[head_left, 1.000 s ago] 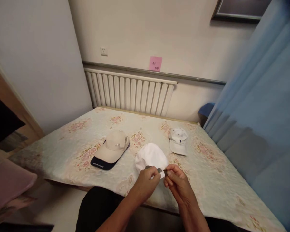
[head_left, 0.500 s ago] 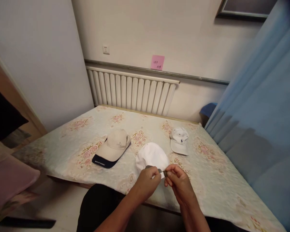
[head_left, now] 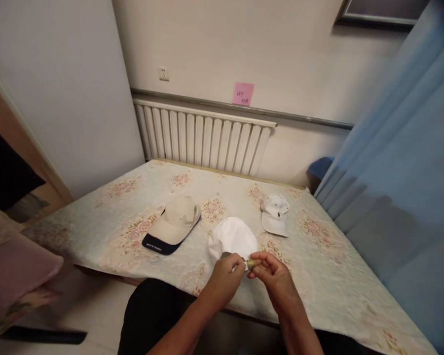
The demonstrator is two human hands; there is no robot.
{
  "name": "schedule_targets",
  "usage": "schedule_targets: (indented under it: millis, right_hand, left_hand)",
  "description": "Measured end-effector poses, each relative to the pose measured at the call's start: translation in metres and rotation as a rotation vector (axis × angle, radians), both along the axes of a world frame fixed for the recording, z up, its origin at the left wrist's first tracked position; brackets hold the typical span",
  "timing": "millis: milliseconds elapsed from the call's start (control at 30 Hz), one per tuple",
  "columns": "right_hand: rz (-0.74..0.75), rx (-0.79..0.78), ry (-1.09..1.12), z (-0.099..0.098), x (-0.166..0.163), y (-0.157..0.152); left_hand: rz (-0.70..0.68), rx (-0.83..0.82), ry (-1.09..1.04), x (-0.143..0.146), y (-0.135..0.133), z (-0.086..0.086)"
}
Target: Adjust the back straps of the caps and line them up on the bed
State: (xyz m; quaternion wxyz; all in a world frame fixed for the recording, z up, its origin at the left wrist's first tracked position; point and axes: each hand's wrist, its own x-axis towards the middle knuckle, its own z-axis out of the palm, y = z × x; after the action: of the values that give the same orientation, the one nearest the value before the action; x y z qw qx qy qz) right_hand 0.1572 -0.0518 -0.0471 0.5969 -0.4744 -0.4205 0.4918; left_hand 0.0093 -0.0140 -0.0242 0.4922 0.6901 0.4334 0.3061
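Observation:
A plain white cap is at the front of the bed, its rounded crown facing away from me. My left hand is closed on its near edge, where a grey piece and part of a white strap show. My right hand pinches a small brass-coloured buckle at the strap's end. The fingers hide most of the strap. To the left, a beige cap rests on a navy cap with lettering on its brim. Another white cap with a small dark logo lies to the right.
A flowered sheet covers the bed. Behind it are a white radiator and a wall with a pink note. A blue curtain hangs on the right; pink fabric is at the left.
My right fingers have shifted slightly left and turned, so the brass-coloured buckle now shows between the hands. The left hand keeps its grip. The other caps have not moved.

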Motion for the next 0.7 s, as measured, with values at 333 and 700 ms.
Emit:
schedule_targets:
  millis: [333, 700]
  right_hand:
    - [0.012, -0.028, -0.188, 0.006, 0.0, -0.003]
    - [0.05, -0.023, -0.246, 0.013, 0.001, -0.005]
  left_hand:
    - [-0.084, 0.058, 0.004, -0.003, 0.001, -0.004]
    - [0.058, 0.018, -0.064, -0.001, 0.002, -0.01]
